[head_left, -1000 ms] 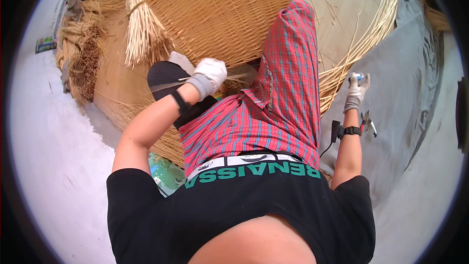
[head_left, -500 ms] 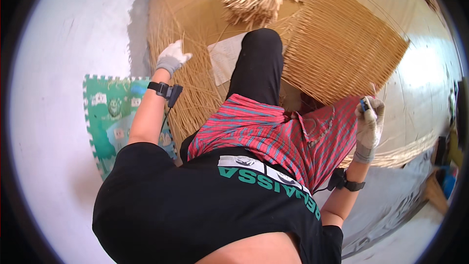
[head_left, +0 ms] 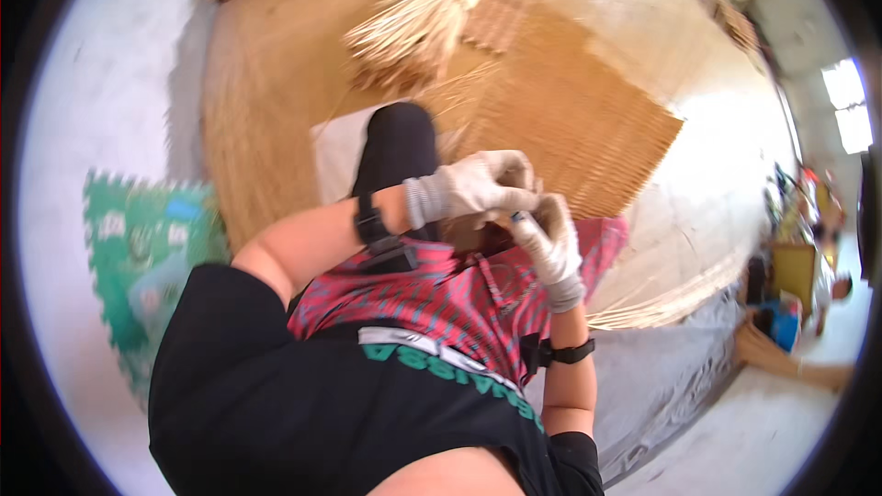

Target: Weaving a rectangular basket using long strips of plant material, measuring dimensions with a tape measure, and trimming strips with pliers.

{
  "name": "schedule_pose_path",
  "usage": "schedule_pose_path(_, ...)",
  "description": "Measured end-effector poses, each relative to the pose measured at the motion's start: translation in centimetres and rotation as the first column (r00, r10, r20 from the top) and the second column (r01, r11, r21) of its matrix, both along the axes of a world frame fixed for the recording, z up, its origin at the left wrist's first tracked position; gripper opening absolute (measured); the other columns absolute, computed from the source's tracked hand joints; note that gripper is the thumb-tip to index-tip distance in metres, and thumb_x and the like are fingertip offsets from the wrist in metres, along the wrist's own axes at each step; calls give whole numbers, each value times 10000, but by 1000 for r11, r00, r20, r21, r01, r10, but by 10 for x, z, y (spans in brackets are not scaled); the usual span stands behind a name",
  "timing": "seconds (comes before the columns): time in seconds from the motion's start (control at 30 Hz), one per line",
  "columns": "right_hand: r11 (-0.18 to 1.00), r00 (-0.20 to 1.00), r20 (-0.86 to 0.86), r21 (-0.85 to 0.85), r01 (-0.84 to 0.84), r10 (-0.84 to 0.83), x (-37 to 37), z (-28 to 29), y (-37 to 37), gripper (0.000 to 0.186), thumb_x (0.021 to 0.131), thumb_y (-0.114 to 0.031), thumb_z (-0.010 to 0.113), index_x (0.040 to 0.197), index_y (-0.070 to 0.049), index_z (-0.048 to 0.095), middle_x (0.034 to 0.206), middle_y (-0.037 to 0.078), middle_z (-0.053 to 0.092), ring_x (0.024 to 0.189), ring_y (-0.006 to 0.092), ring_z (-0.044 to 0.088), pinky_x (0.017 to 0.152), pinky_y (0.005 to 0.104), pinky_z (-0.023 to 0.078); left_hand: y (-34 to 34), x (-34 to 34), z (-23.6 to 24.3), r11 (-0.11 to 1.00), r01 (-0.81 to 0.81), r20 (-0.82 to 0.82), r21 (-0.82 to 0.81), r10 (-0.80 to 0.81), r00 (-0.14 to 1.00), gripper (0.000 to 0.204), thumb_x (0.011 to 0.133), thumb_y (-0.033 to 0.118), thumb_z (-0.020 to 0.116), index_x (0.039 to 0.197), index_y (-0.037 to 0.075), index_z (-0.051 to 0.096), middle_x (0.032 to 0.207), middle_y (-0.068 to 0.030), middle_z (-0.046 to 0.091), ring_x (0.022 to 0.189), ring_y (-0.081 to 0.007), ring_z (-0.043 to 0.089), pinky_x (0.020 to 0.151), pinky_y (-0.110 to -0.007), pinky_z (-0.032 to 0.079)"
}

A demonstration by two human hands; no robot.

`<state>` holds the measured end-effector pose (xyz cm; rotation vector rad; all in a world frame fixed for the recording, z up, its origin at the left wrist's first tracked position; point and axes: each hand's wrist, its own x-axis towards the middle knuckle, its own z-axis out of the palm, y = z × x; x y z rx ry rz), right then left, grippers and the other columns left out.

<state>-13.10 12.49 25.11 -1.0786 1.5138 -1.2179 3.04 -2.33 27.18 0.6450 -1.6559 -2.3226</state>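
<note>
In white knit gloves, my two hands meet above my lap, close to the near edge of a woven wicker panel (head_left: 579, 110). My left hand (head_left: 482, 186) has its fingers curled closed, their tips against those of the other hand; whatever is between them is hidden. My right hand (head_left: 551, 243) is closed around a small blue thing (head_left: 518, 217), of which only a bit shows by the thumb. A red checked cloth (head_left: 395, 280) lies over my lap under both hands.
A tied bundle of pale wicker rods (head_left: 404, 32) lies beyond my knee. Loose rods (head_left: 248, 129) spread along the left, beside a green foam mat (head_left: 138, 248). More pale strands (head_left: 671, 298) lie at right. A person (head_left: 831, 289) is at the far right.
My left hand has come from the loose rods on the left to meet my right hand, which moved inward from the panel's right corner. The whole view has shifted to the right.
</note>
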Motion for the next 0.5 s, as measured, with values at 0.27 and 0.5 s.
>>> schedule_pose_path(0.27,957,973,-221,291,5,63,-76,-43,1,367,1036,-342,526,1009,-25,709,859,79,696,830,153,657,739,321,513,-80,-42,-51,911,-395,-178,124,412,894,266,953,171,739,1156,67,604,911,-59,651,715,-104,623,587,-244,545)
schedule_pose_path(0.5,957,910,-415,272,98,25,-102,-60,-128,535,1035,-462,426,861,-42,709,787,116,723,732,255,701,734,360,533,-55,-16,-196,847,-367,409,-385,513,755,868,784,191,863,1468,0,365,1261,-230,655,1142,-322,649,974,-377,522)
